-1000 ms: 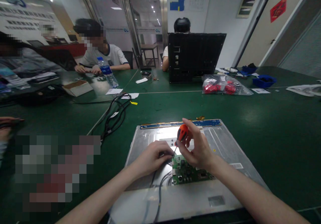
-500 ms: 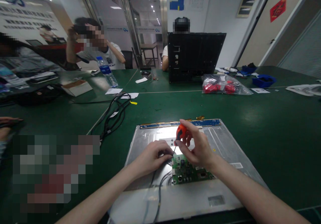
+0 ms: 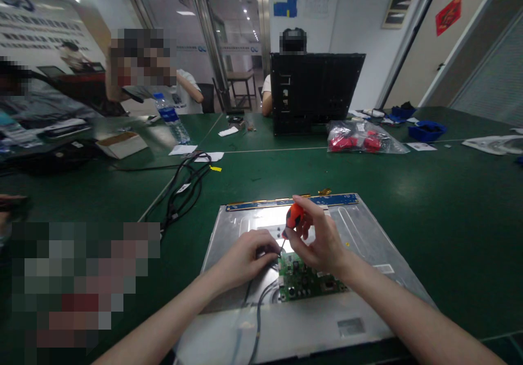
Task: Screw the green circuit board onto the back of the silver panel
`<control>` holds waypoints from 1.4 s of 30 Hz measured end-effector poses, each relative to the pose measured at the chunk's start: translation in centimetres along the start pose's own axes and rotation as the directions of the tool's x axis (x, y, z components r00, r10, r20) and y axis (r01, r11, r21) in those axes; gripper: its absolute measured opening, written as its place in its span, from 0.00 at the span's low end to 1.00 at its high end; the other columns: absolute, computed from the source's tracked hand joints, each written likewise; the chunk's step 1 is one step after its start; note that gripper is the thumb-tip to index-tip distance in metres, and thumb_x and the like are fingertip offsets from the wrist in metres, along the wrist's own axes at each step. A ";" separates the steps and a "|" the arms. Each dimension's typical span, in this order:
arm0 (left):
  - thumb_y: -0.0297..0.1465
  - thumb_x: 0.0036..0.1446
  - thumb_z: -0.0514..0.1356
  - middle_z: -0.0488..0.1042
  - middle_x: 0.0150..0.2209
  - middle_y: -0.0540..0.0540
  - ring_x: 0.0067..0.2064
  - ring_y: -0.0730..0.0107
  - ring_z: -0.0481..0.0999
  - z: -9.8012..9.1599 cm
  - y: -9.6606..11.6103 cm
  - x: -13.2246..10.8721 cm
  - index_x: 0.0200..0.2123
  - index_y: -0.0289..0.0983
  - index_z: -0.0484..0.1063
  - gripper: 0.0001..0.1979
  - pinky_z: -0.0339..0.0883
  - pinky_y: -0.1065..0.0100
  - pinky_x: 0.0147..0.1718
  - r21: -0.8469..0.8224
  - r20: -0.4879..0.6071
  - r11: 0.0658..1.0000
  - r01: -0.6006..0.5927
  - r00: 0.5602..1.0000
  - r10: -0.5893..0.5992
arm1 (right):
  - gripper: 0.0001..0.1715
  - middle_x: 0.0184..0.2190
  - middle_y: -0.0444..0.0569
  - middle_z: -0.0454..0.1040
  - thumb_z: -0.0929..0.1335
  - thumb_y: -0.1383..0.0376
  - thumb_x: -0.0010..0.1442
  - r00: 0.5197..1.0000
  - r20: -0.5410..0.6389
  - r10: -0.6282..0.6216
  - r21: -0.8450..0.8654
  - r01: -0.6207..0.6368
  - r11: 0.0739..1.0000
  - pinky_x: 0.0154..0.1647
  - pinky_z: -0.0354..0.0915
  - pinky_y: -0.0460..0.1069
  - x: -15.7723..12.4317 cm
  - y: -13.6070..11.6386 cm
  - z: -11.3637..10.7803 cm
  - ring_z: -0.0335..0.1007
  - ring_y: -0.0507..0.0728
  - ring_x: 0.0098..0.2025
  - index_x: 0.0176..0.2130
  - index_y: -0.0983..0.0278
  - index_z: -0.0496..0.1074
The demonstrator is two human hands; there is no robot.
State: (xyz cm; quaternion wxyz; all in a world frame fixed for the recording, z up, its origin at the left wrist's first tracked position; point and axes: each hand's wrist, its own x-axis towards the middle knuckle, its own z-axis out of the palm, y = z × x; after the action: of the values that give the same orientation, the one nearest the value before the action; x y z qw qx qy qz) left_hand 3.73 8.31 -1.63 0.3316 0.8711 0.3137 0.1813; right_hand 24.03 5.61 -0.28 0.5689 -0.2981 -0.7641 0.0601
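A silver metal display panel [image 3: 232, 278] lies flat before me, with a green circuit board [image 3: 298, 283] on it. In my right hand [image 3: 321, 239] is a screwdriver [image 3: 293, 216] with an orange and black handle, its thin shaft slanting down to the board's upper left corner. My left hand [image 3: 255, 253] rests at that corner, thumb and fingers pinched close to the screwdriver tip; what they hold is hidden. Dark cables [image 3: 259, 316] run from the board's left side toward the front edge. A narrow blue circuit strip [image 3: 292, 202] lines the panel's far edge.
Coiled black cables [image 3: 183, 190] lie left of the panel on the green table [image 3: 408, 190]. Farther back stand a water bottle [image 3: 171, 119], a black monitor [image 3: 316, 92], a plastic bag with red items [image 3: 363, 138] and blue trays [image 3: 427, 131]. People sit across the table.
The screwdriver handle has turned slightly in my right hand. My left hand keeps its place at the board's corner. The whole view has shifted a little.
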 end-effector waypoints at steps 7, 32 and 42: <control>0.27 0.59 0.60 0.77 0.32 0.48 0.36 0.65 0.74 0.0 0.0 0.1 0.32 0.38 0.75 0.04 0.64 0.65 0.39 0.010 -0.018 1.000 -0.008 1.000 0.009 | 0.35 0.33 0.42 0.72 0.66 0.70 0.63 1.000 -0.001 0.000 -0.037 0.000 0.999 0.20 0.64 0.45 -0.3 0.4 0.2 0.63 0.49 0.23 0.65 0.56 0.53; 0.26 0.58 0.60 0.76 0.32 0.48 0.36 0.65 0.73 0.1 0.0 0.1 0.31 0.37 0.74 0.04 0.65 0.65 0.40 -0.030 -0.013 1.000 0.004 1.000 -0.004 | 0.35 0.36 0.46 0.71 0.65 0.72 0.63 1.000 0.018 0.002 0.015 -0.002 1.000 0.21 0.65 0.45 -0.1 0.4 -0.1 0.66 0.50 0.25 0.66 0.58 0.52; 0.25 0.58 0.60 0.76 0.32 0.48 0.35 0.66 0.73 0.1 -0.1 0.1 0.31 0.37 0.74 0.04 0.65 0.66 0.38 -0.033 -0.007 0.999 0.011 1.000 -0.012 | 0.35 0.36 0.44 0.71 0.65 0.71 0.64 1.000 0.016 -0.013 -0.029 0.013 0.999 0.21 0.65 0.45 0.0 0.4 -0.1 0.63 0.49 0.25 0.66 0.56 0.52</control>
State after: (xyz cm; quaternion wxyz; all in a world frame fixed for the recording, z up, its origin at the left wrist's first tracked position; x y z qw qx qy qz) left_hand 3.83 8.40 -1.71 0.3460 0.8630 0.3168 0.1876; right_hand 24.28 5.90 -0.43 0.5590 -0.3010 -0.7711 0.0477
